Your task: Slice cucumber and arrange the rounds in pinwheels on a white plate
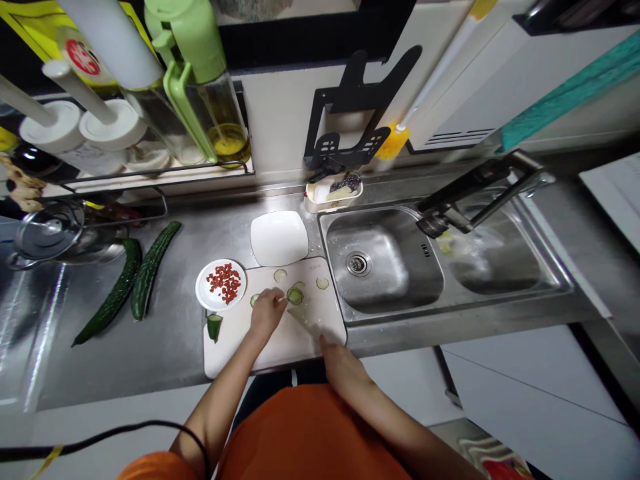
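We read no text anywhere; the red round label (83,57) on the yellow package (30,27) at ten o'clock is too blurred.

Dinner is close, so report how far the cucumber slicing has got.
Done: a few slices and a cut end lie on the cutting board. In hand: the left hand steadies a cucumber piece while the right hand holds a blurred knife. Left: two whole cucumbers wait on the counter, untouched.

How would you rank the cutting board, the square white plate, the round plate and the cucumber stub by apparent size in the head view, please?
1. cutting board
2. square white plate
3. round plate, somewhat smaller
4. cucumber stub, by far the smallest
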